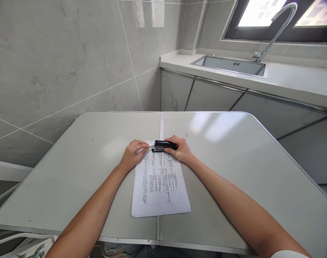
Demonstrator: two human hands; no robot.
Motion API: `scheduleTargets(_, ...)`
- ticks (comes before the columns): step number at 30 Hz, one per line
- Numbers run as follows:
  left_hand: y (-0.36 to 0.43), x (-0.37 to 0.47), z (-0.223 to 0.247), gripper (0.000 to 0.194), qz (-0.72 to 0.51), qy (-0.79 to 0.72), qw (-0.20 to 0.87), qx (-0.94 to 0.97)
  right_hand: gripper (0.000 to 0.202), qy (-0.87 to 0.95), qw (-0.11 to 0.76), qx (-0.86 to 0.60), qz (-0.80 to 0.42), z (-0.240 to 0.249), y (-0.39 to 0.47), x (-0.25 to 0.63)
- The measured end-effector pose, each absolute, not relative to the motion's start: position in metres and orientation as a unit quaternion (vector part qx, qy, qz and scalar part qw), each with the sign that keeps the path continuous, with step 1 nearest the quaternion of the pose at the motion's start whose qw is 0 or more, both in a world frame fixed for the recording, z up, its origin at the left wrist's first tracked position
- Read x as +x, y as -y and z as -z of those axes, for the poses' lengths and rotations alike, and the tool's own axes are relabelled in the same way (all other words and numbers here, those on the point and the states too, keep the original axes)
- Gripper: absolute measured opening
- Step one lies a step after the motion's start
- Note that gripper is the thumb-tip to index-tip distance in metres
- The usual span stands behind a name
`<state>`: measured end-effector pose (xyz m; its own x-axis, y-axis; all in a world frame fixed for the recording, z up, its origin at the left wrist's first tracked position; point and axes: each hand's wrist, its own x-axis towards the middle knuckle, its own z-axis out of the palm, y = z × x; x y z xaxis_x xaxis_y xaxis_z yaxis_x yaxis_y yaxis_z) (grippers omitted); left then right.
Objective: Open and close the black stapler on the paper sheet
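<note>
My right hand (181, 148) is closed around the right end of a black stapler (161, 143), which lies sideways above the upper part of a printed sheet of paper (163, 195). The stapler's black upper arm and its base stand slightly apart at the left. A thin shiny metal strip (152, 146) sticks out of its left end. The fingertips of my left hand (133, 152) pinch at that strip, with the hand over the paper's upper left corner. The text runs sideways. Whether several sheets are stacked is hard to make out.
The pale folding table (80, 179) has a seam down its middle, under the paper. A tiny bit of something (186, 135) lies right of the stapler. Beyond stand a counter (292, 77) with a sink (230, 65) and a tap (280, 27). A tiled wall (72, 53) borders the left.
</note>
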<state>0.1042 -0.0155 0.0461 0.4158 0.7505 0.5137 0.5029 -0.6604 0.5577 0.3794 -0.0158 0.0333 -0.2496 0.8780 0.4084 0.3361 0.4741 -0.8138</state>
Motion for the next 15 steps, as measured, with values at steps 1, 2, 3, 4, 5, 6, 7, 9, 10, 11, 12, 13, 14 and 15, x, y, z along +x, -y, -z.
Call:
scheduleTargets(1, 0.0153, 0.1035, -0.0464, 0.013, -0.388, -0.377, 0.161, 0.825, 0.026, 0.73, 0.451, -0.415, -0.302, -0.0336, 0.0159, 0.3795)
scheduleTargets(2, 0.0151, 0.1027, -0.0467, 0.013, -0.39, -0.377, 0.165, 0.824, 0.025, 0.728, 0.452, -0.415, -0.304, -0.0338, 0.0159, 0.3797)
scheduleTargets(3, 0.015, 0.1021, -0.047, 0.014, -0.388, -0.376, 0.172, 0.823, 0.025, 0.727, 0.454, -0.415, -0.306, -0.0339, 0.0159, 0.3799)
scheduleTargets(4, 0.015, 0.1017, -0.0474, 0.015, -0.386, -0.375, 0.184, 0.823, 0.025, 0.724, 0.455, -0.415, -0.309, -0.0339, 0.0158, 0.3801)
scheduleTargets(5, 0.0153, 0.1014, -0.0479, 0.016, -0.382, -0.372, 0.199, 0.822, 0.025, 0.721, 0.458, -0.416, -0.313, -0.0338, 0.0156, 0.3805)
scheduleTargets(6, 0.0157, 0.1014, -0.0484, 0.017, -0.38, -0.37, 0.213, 0.821, 0.025, 0.717, 0.461, -0.416, -0.318, -0.0337, 0.0154, 0.3809)
scheduleTargets(7, 0.0164, 0.1016, -0.0488, 0.018, -0.378, -0.37, 0.227, 0.818, 0.026, 0.712, 0.464, -0.416, -0.323, -0.0336, 0.0152, 0.3813)
scheduleTargets(9, 0.0183, 0.1025, -0.0492, 0.018, -0.379, -0.381, 0.246, 0.807, 0.027, 0.708, 0.469, -0.409, -0.333, -0.0336, 0.0149, 0.382)
scheduleTargets(10, 0.0193, 0.1031, -0.0491, 0.017, -0.381, -0.392, 0.251, 0.799, 0.027, 0.71, 0.471, -0.402, -0.337, -0.0338, 0.0149, 0.3822)
scheduleTargets(11, 0.0203, 0.1037, -0.0489, 0.015, -0.381, -0.401, 0.255, 0.793, 0.027, 0.714, 0.47, -0.393, -0.339, -0.034, 0.0151, 0.3822)
scheduleTargets(12, 0.0212, 0.1043, -0.0486, 0.014, -0.38, -0.408, 0.258, 0.789, 0.026, 0.72, 0.468, -0.383, -0.341, -0.0343, 0.0154, 0.382)
scheduleTargets(13, 0.0219, 0.1048, -0.0483, 0.013, -0.377, -0.41, 0.26, 0.789, 0.026, 0.727, 0.464, -0.373, -0.342, -0.0347, 0.0158, 0.3817)
scheduleTargets(14, 0.0225, 0.1053, -0.0479, 0.013, -0.374, -0.408, 0.259, 0.792, 0.026, 0.735, 0.458, -0.363, -0.343, -0.035, 0.0163, 0.3813)
scheduleTargets(15, 0.0228, 0.1058, -0.0475, 0.013, -0.369, -0.403, 0.255, 0.798, 0.026, 0.743, 0.451, -0.355, -0.344, -0.0353, 0.0168, 0.3808)
